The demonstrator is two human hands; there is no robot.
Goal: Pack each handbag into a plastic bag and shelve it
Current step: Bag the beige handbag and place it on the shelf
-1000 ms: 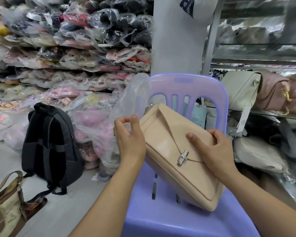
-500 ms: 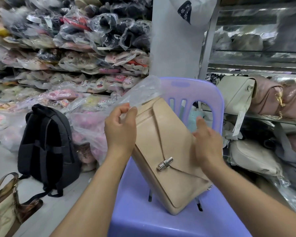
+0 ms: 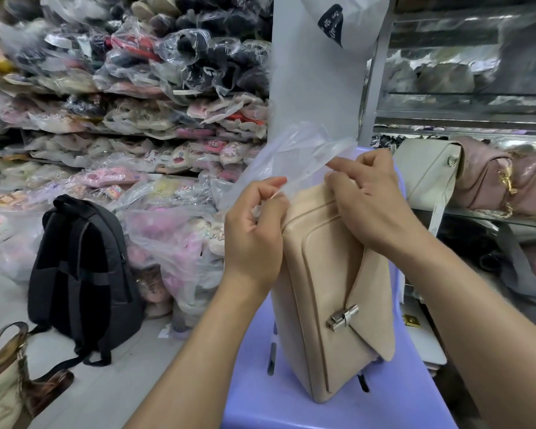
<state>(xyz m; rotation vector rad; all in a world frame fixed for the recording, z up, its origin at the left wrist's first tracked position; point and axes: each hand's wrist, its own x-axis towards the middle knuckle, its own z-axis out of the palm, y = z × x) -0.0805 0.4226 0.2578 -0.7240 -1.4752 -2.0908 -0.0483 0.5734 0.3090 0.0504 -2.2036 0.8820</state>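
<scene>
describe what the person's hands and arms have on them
Nothing is worn. The left hand and right hand are bare, with no gloves or rings visible. No watch, bracelet or sleeve shows on either arm up to the frame's edge.

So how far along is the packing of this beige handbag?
Done: the beige handbag stands on end on the purple chair. In hand: the left hand and right hand pinch the clear plastic bag at the handbag's top end, with none of it pulled over yet. Left: sleeve the handbag, then shelve it.
</scene>
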